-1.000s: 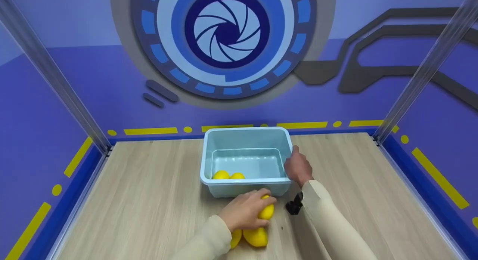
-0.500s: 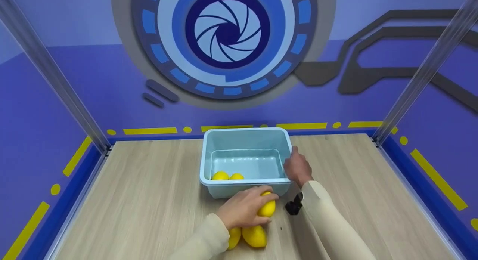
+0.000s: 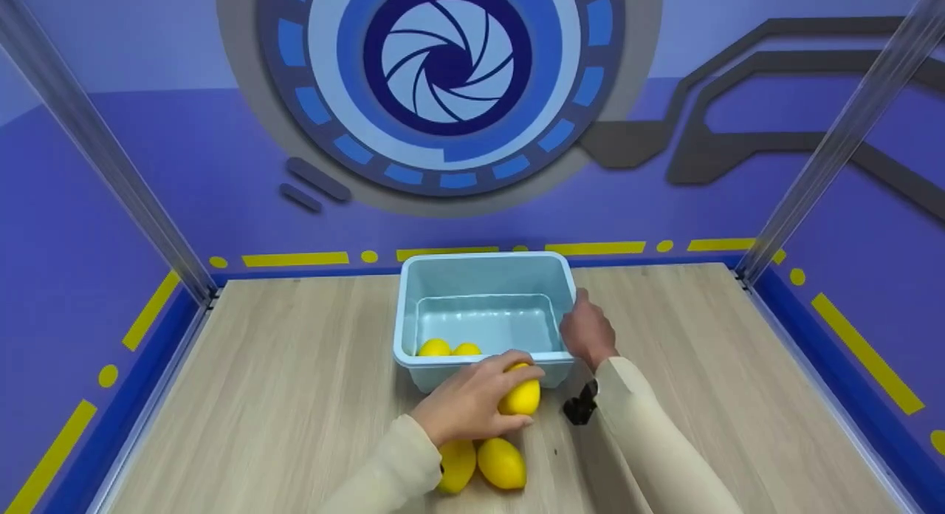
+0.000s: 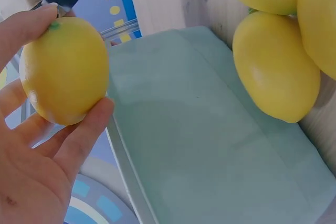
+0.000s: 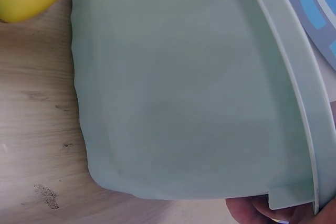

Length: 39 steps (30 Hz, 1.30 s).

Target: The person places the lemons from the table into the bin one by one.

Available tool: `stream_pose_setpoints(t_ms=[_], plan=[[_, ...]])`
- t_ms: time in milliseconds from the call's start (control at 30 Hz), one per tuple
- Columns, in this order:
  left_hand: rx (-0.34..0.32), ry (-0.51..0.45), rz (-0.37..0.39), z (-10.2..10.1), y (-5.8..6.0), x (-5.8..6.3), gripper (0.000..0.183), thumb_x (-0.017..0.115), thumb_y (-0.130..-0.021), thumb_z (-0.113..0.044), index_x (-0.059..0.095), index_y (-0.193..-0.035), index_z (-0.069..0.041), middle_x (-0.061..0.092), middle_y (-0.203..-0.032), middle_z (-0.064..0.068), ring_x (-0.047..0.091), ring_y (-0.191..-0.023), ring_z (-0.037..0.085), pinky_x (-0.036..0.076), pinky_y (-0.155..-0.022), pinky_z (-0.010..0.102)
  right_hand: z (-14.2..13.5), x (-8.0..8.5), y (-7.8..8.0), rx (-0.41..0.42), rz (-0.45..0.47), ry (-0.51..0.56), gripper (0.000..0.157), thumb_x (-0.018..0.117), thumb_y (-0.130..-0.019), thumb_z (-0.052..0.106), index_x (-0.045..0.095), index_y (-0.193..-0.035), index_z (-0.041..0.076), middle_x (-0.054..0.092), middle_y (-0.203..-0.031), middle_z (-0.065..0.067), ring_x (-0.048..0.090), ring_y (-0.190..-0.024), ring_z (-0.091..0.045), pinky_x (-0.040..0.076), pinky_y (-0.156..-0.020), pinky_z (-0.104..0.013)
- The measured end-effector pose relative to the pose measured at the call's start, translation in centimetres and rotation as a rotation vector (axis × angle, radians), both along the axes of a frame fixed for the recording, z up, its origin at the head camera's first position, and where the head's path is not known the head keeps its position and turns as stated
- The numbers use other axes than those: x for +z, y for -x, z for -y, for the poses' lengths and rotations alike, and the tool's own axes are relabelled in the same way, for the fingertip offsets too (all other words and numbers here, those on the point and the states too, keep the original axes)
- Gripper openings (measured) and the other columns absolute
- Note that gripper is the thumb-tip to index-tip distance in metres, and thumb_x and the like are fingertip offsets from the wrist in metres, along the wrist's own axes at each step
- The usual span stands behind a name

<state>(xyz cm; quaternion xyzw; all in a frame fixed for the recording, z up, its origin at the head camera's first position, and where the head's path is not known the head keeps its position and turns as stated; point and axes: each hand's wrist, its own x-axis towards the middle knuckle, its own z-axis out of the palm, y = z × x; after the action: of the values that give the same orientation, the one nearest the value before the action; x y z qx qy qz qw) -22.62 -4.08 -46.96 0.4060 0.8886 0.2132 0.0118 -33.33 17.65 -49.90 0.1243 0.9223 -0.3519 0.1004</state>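
Note:
A yellow lemon [image 3: 523,397] is held in my left hand [image 3: 469,402], just in front of the light blue plastic bin [image 3: 435,375] and near its front rim. In the left wrist view the thumb and fingers pinch this lemon [image 4: 65,72] from both sides, off the table. My right hand [image 3: 588,331] grips the bin's right rim, and its fingers [image 5: 247,211] curl under the edge in the right wrist view. Two lemons [image 3: 435,347] show inside the bin behind its front wall. More lemons [image 3: 503,464] lie on the table below my left hand, partly hidden by the forearm.
The wood-grain table [image 3: 310,396] extends to both sides of the bin. A blue-purple printed wall [image 3: 177,174] stands close behind it, with clear corner posts [image 3: 819,152] at left and right. A small black piece [image 3: 581,405] is by my right wrist.
My left hand has raised its lemon slightly toward the bin's front rim, uncovering more of the lemons on the table. The right hand stays on the bin's rim.

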Motion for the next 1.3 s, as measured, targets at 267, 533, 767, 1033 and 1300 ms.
stream_pose_setpoints(t_ms=[267,533,767,1033,1300], plan=[[0.023,-0.009,0.005,0.1,0.1,0.4,0.055,0.065,-0.089,-0.045,0.048,-0.14,-0.032,0.048,-0.142,-0.005,0.055,-0.115,0.013,0.05,-0.1,0.03,-0.1,0.0,0.1,-0.003,0.011,-0.002,0.057,0.034,-0.102,0.015,0.01,-0.154,0.009,0.035,-0.152,-0.02,0.043,-0.134,-0.036,0.034,-0.111,-0.055],[0.042,-0.021,0.003,0.4,0.4,0.5,0.054,0.063,-0.09,-0.048,0.048,-0.14,-0.03,0.047,-0.143,-0.003,0.056,-0.114,0.015,0.051,-0.098,0.03,0.0,0.1,0.0,-0.016,0.009,0.013,0.055,0.034,-0.103,0.015,0.013,-0.153,0.01,0.038,-0.151,-0.018,0.045,-0.133,-0.035,0.035,-0.111,-0.055],[0.055,-0.046,-0.042,0.8,0.8,0.5,0.055,0.061,-0.092,-0.047,0.048,-0.14,-0.026,0.048,-0.141,0.0,0.058,-0.109,0.016,0.051,-0.097,0.033,0.0,0.1,-0.1,-0.009,-0.001,0.006,0.056,0.033,-0.102,0.014,0.012,-0.154,0.009,0.037,-0.151,-0.02,0.042,-0.136,-0.036,0.035,-0.112,-0.055],[0.118,-0.079,-0.053,1.4,1.4,0.3,0.055,0.058,-0.093,-0.046,0.045,-0.143,-0.026,0.043,-0.148,0.003,0.055,-0.123,0.021,0.049,-0.102,0.036,-0.1,0.1,0.0,0.008,-0.016,-0.031,0.056,0.034,-0.102,0.015,0.013,-0.153,0.007,0.04,-0.148,-0.022,0.045,-0.133,-0.037,0.035,-0.111,-0.055],[0.211,-0.149,-0.099,2.0,2.4,-0.8,0.055,0.057,-0.094,-0.046,0.042,-0.144,-0.027,0.042,-0.148,0.003,0.054,-0.124,0.019,0.052,-0.097,0.034,-0.1,0.3,0.1,-0.01,0.02,-0.01,0.058,0.034,-0.103,0.015,0.008,-0.154,0.008,0.032,-0.154,-0.021,0.039,-0.138,-0.037,0.032,-0.113,-0.055]])
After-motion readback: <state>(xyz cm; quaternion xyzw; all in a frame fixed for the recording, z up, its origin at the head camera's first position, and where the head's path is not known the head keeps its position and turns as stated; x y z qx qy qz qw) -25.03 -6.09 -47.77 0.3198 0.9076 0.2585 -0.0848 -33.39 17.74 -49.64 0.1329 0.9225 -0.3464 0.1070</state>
